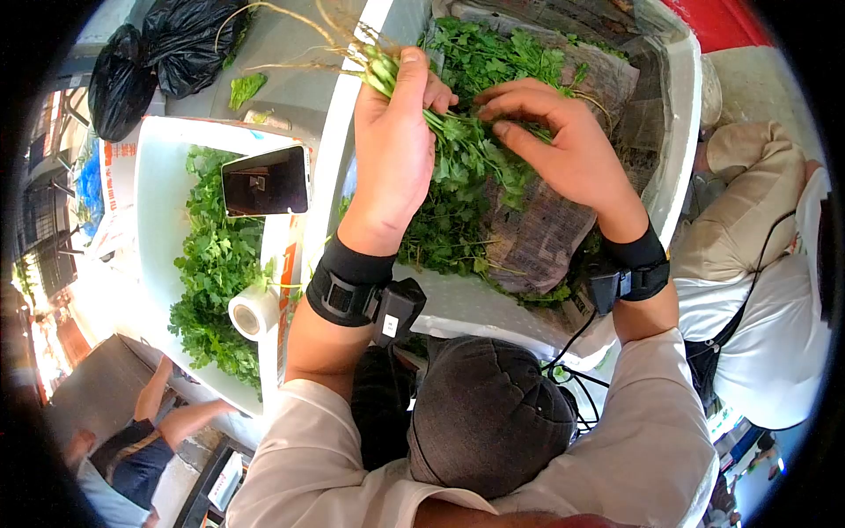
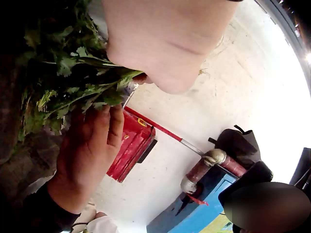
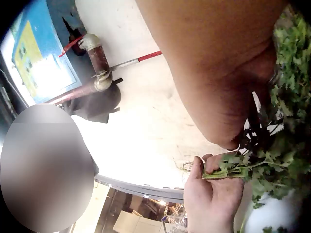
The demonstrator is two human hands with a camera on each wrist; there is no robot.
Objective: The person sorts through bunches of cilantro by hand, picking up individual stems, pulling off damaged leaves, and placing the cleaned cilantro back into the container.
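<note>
My left hand (image 1: 394, 150) grips a bunch of coriander (image 1: 383, 72) by its pale stems, with thin roots trailing out beyond the thumb at the upper left. The leafy end spreads rightward over a large white foam box (image 1: 341, 114). My right hand (image 1: 568, 145) is at these leaves, its fingers slightly bent and touching the greens. In the left wrist view the right hand (image 2: 90, 150) shows its fingers rather straight against the leaves (image 2: 63, 63). More coriander (image 1: 502, 57) lies in the box beside sheets of newspaper (image 1: 541, 238).
Left of me a second white box (image 1: 158, 176) holds coriander, with a phone (image 1: 267, 181) and a roll of clear film (image 1: 253, 315) at its edge. Black plastic bags (image 1: 189, 44) lie on the floor. Another person's legs (image 1: 748, 194) are close on the right.
</note>
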